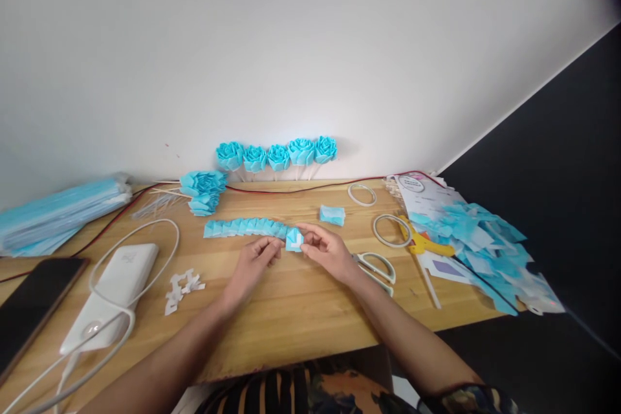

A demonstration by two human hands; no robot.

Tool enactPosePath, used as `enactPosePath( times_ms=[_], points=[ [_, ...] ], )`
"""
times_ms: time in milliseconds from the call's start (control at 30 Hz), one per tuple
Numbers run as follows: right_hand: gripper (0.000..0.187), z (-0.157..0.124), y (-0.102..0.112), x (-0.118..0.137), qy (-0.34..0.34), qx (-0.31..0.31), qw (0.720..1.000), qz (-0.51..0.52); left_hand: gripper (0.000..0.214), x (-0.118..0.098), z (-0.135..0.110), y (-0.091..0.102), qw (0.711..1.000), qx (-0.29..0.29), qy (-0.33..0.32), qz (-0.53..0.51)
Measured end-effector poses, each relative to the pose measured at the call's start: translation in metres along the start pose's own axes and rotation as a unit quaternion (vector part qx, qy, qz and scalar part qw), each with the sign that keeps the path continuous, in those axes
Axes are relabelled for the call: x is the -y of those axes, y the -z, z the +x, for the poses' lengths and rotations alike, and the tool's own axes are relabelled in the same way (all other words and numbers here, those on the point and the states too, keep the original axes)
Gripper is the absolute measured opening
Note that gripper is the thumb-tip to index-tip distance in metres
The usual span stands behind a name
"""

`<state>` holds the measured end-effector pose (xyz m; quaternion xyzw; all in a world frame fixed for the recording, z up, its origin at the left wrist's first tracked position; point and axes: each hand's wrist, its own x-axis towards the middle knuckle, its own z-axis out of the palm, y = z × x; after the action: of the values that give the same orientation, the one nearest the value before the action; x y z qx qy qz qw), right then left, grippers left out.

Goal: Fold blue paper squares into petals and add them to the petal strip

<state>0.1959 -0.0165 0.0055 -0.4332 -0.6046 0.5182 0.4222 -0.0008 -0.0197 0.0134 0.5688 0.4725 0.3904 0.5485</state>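
A row of overlapping folded light-blue paper petals (245,227) lies on the wooden table (301,310). My right hand (327,249) pinches a folded blue paper piece (294,239) at the row's right end. My left hand (252,265) is closed, its fingertips pressing on the same end of the row from the left. Another folded blue piece (332,214) lies just behind my right hand.
Several blue paper roses (277,155) lean on the wall, more (202,187) lie left. Scissors (376,266), tape rolls (388,230), a yellow glue gun (422,242) and blue scraps (478,239) sit right. A power bank (114,294), phone (32,307), paper stack (53,213) and white bits (182,288) sit left.
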Motion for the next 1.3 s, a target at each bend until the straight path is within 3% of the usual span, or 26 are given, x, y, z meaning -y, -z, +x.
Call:
enactPosePath(
  times_ms=[200, 400, 500, 600, 667, 733, 867, 1133, 1300],
  points=[
    [0.029, 0.008, 0.012, 0.000, 0.010, -0.114, 0.993, -0.013, 0.030, 0.001, -0.002, 0.001, 1.000, -0.017, -0.003, -0.006],
    [0.019, 0.006, 0.015, 0.005, 0.014, -0.151, 0.988, -0.043, 0.029, 0.003, 0.000, 0.006, 0.997, -0.069, -0.034, -0.024],
    [0.015, 0.000, 0.005, 0.011, 0.017, -0.120, 0.991, -0.061, 0.028, 0.003, 0.004, 0.011, 0.989, -0.122, -0.066, -0.054],
    [0.019, -0.007, -0.009, 0.017, 0.013, -0.026, 0.994, -0.107, 0.026, 0.004, 0.007, 0.016, 0.981, -0.150, -0.098, -0.077],
    [0.029, -0.011, -0.016, 0.021, 0.017, 0.034, 0.982, -0.185, 0.026, 0.005, 0.008, 0.017, 0.979, -0.154, -0.105, -0.084],
    [0.038, -0.014, -0.019, 0.024, 0.025, 0.054, 0.962, -0.267, 0.027, 0.005, 0.008, 0.017, 0.980, -0.149, -0.100, -0.081],
    [0.040, -0.018, -0.009, 0.029, 0.036, 0.011, 0.949, -0.313, 0.026, 0.005, 0.007, 0.015, 0.984, -0.140, -0.088, -0.066],
    [0.037, -0.034, 0.046, 0.037, 0.029, -0.137, 0.956, -0.256, 0.027, 0.002, 0.007, 0.015, 0.986, -0.128, -0.089, -0.060],
    [0.034, -0.035, 0.069, 0.038, 0.043, -0.218, 0.934, -0.278, 0.030, 0.004, 0.007, 0.012, 0.992, -0.103, -0.072, -0.032]
  ],
)
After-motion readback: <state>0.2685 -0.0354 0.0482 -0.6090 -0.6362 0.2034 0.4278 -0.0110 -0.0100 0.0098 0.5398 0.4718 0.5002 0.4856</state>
